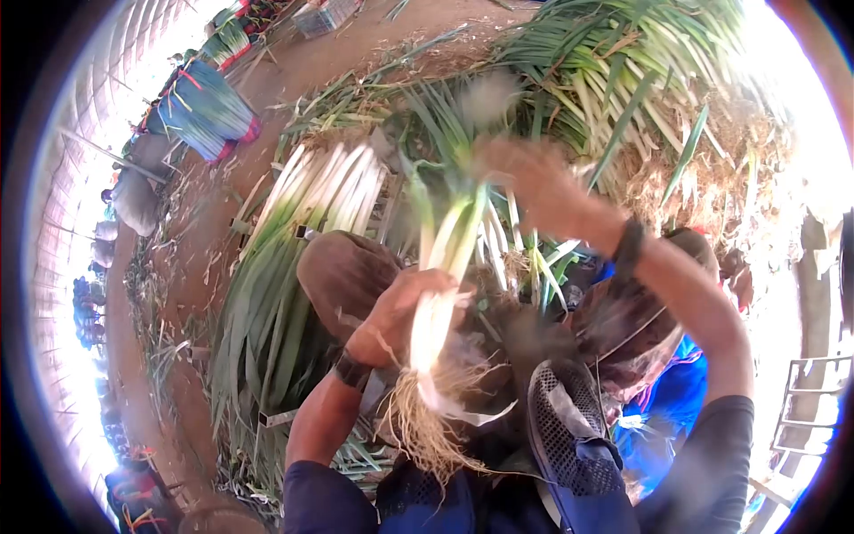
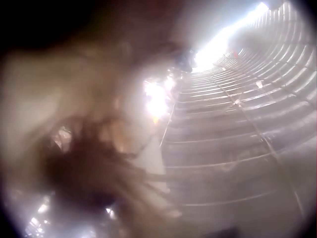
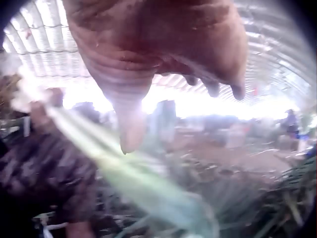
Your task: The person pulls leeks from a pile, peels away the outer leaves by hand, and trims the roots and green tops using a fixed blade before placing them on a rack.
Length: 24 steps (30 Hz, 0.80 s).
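Note:
My left hand [image 1: 411, 311] grips a small bunch of leeks [image 1: 434, 322] around the white stalks, held over my lap. Long, pale roots [image 1: 436, 418] hang from the bunch's lower end, with a loose strip of peeled skin beside them. In the left wrist view the roots [image 2: 94, 168] appear as a dark blur close to the lens. My right hand [image 1: 543, 191], blurred, is beside the green leaves of the bunch. The right wrist view shows the right hand [image 3: 158, 49] with thumb and fingers apart, above the leeks [image 3: 133, 183].
White-stalked leeks [image 1: 325, 187] lie stacked on a metal rack to my left. A big pile of rooted leeks [image 1: 640, 98] spreads ahead and right. Tied bundles [image 1: 205, 107] stand farther off on the dirt floor [image 1: 356, 53]. A mesh shoe [image 1: 569, 427] is close below the hands.

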Each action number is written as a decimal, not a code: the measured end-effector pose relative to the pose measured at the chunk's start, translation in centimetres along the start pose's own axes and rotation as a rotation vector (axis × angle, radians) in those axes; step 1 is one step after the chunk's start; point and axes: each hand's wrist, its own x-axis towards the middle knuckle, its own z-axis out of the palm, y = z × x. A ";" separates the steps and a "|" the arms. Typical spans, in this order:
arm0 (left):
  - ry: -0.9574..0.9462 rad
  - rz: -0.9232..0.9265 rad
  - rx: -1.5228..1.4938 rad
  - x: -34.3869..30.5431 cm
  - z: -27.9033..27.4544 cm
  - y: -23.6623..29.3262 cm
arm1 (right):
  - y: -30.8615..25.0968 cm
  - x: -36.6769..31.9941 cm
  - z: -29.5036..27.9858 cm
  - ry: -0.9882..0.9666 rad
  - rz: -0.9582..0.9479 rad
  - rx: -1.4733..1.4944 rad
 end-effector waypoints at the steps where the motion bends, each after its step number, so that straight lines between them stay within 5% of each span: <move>1: 0.010 0.410 0.657 -0.2 0.3 -1.6 | -2.6 -0.2 2.1 0.299 -0.276 0.200; 2: -0.058 0.303 0.203 -0.5 2.3 -0.8 | -5.4 0.4 4.3 0.382 -0.316 0.190; 4: -0.118 0.191 0.665 0.3 3.1 1.4 | -6.8 0.6 3.5 0.194 -0.327 0.571; 6: 0.468 -0.091 0.093 0.5 8.0 3.7 | -5.9 1.2 2.3 0.087 -0.240 0.676; 7: 0.466 -0.075 0.099 0.6 7.6 4.5 | -4.7 1.3 3.7 0.203 -0.277 0.973; 8: 0.269 0.044 0.116 0.8 6.5 5.3 | -3.6 1.5 5.0 0.321 -0.308 1.269; 9: 0.064 0.159 0.134 1.1 5.3 6.2 | -4.0 0.8 3.1 0.234 -0.347 2.007; 10: -0.148 0.273 0.151 1.5 4.5 7.4 | -3.9 2.1 1.9 0.289 -0.383 2.046; 12: 0.182 0.531 0.469 2.5 5.3 9.3 | -1.7 1.2 -2.5 0.108 0.079 1.348; 14: 0.408 0.737 0.843 4.6 5.9 8.6 | -0.7 0.9 -2.1 0.308 -0.044 1.450; 16: 0.125 0.641 0.939 7.5 5.1 6.7 | -0.2 0.2 -2.3 0.238 -0.022 1.782; 17: 0.176 0.427 0.465 8.1 7.7 5.1 | 0.0 0.5 -1.6 0.336 -0.036 1.484; 18: 0.134 0.499 0.613 9.8 7.1 3.0 | -0.4 0.1 -2.1 0.342 -0.035 1.475; 20: 0.081 0.570 0.756 11.4 5.8 0.8 | -1.6 -1.4 -4.3 0.335 0.111 1.941; 24: 0.047 0.368 0.800 11.3 6.9 -0.7 | -0.4 -2.8 -7.2 0.457 0.075 1.877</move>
